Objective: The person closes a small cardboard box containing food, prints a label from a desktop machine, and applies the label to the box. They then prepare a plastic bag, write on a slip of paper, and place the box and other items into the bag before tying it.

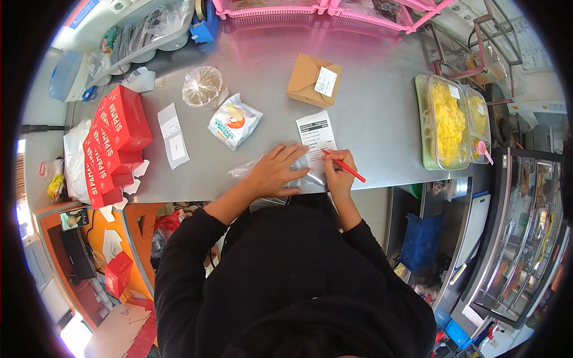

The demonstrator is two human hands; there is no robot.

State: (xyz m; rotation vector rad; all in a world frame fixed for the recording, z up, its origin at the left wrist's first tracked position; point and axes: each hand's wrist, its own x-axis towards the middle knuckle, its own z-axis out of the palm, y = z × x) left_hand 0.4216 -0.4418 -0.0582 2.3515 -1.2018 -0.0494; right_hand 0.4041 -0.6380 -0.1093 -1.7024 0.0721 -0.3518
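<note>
My right hand (341, 172) grips a red pen (351, 172), its tip at a printed paper slip (318, 129) near the table's front edge. Fingers apart, my left hand (277, 172) lies flat over a clear plastic bag (244, 170) and touches the slip's left side. Part of the bag is hidden beneath that hand. Beyond the slip sits a closed brown cardboard food box (306, 83) with a white label. To the left are a bag of shrimp crackers (235, 121) and a plastic-wrapped round container (204, 87).
Red cardboard boxes (121, 121) and another paper slip (173, 136) occupy the steel table's left side. Clear tubs of yellow chips (447, 125) stand at the right, beside a glass display case (519, 232). Pink baskets (277, 9) line the back.
</note>
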